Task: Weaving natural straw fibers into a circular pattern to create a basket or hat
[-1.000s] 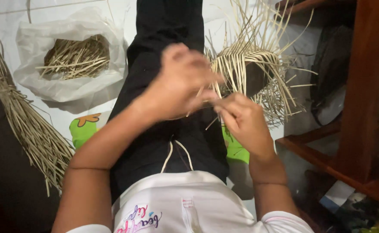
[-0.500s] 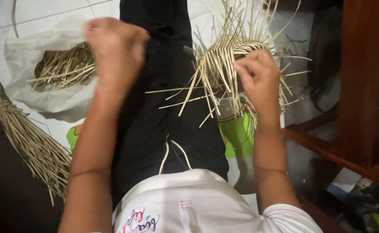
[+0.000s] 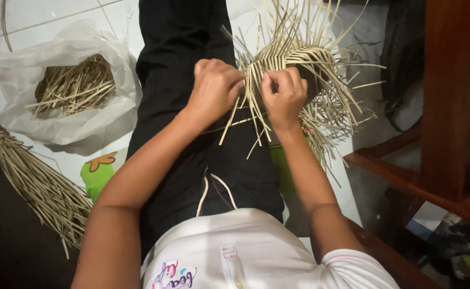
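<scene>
Both hands point(image 3: 248, 93) pinching woven straw piece point(image 3: 304, 59)

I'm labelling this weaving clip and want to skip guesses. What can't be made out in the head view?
- Fingertips of the left hand and right hand: curled into the woven straw piece, so the grip on any single strand is hidden.
- Woven straw piece: strand ends cut off by the top edge.
- Plastic bag: only the top straw inside shows.
- Straw bundle: cut off by the left edge.
</scene>
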